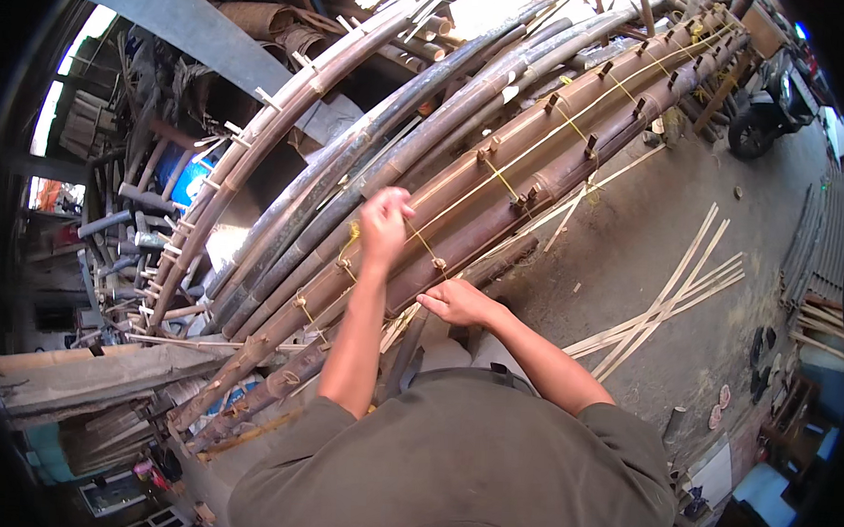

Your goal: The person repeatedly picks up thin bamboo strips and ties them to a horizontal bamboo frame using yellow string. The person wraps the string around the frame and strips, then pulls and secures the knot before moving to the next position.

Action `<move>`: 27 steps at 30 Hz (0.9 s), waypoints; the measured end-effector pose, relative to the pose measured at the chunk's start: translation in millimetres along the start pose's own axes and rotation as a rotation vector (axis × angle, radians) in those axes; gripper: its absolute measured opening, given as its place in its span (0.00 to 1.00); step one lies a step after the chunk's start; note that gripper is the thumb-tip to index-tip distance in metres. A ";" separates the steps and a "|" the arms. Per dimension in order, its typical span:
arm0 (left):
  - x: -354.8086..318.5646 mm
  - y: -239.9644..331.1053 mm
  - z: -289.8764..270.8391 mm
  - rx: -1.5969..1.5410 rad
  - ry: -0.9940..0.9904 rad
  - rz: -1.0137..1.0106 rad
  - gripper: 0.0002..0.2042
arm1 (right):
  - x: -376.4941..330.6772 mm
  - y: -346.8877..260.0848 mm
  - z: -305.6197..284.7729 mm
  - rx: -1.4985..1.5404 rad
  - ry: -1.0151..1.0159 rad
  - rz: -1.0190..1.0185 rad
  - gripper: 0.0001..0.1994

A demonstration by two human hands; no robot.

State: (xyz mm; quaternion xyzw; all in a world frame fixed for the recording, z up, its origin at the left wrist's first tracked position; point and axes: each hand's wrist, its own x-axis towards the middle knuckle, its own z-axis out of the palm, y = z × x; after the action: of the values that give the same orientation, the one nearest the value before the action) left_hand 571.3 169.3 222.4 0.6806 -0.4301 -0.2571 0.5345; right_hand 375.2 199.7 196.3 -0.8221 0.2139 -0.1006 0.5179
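Observation:
Two long brown bamboo poles lie side by side in front of me, the far pole (434,196) and the near pole (480,238). Short pegs (592,144) stick up from both, and a pale split strip (501,173) runs lengthwise between them. Yellow cord (424,241) crosses from pole to pole at several pegs. My left hand (384,226) is closed over the far pole, at the upper end of one cord crossing. Against the near pole's outer side, my right hand (456,303) is closed in a fist below a peg (439,263). What either hand grips is hidden.
More dark bamboo poles (408,140) lie beyond, beside a pegged bamboo frame (243,147). Loose split strips (665,307) cross on the floor to the right. A motorcycle (772,109) stands at the far right. Stacked bamboo offcuts (132,223) fill the left.

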 end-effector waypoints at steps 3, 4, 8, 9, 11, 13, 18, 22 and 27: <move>77.5 -21.3 -9.1 0.316 0.206 0.099 0.13 | -16.2 18.1 15.2 -0.184 0.178 -0.275 0.20; 82.9 -57.2 -12.0 0.528 0.313 0.245 0.12 | -12.6 11.9 15.6 -0.229 0.165 -0.260 0.18; 83.2 -100.3 -40.1 0.734 -0.150 -0.088 0.17 | -16.5 -9.2 47.8 -0.431 0.252 -0.202 0.07; 73.7 -88.9 -47.8 0.732 -0.194 -0.056 0.18 | -19.6 -18.8 58.0 -0.448 0.302 -0.177 0.09; 55.4 -21.4 -57.8 0.674 -0.181 0.010 0.20 | -23.6 -31.1 73.5 -0.366 0.224 -0.069 0.16; 15.3 -7.0 -96.1 0.647 0.080 0.146 0.20 | -20.9 -24.5 111.6 0.234 -0.069 0.052 0.17; -101.5 -72.8 -167.4 0.581 -0.441 -0.146 0.16 | 15.2 -32.8 150.2 1.795 0.693 0.482 0.09; -142.5 -147.9 -147.4 0.681 -0.105 0.198 0.16 | 85.0 -141.6 148.4 0.735 0.749 -0.194 0.15; -132.4 -92.3 -132.6 0.261 -0.029 -0.011 0.17 | 166.5 -157.4 98.9 -0.683 0.049 -0.013 0.34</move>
State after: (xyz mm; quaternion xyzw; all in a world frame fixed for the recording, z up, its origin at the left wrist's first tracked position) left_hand 641.4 355.8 159.6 0.7430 -0.4638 -0.2116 0.4337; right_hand 600.4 262.3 284.0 -0.9468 0.2426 -0.0461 0.2066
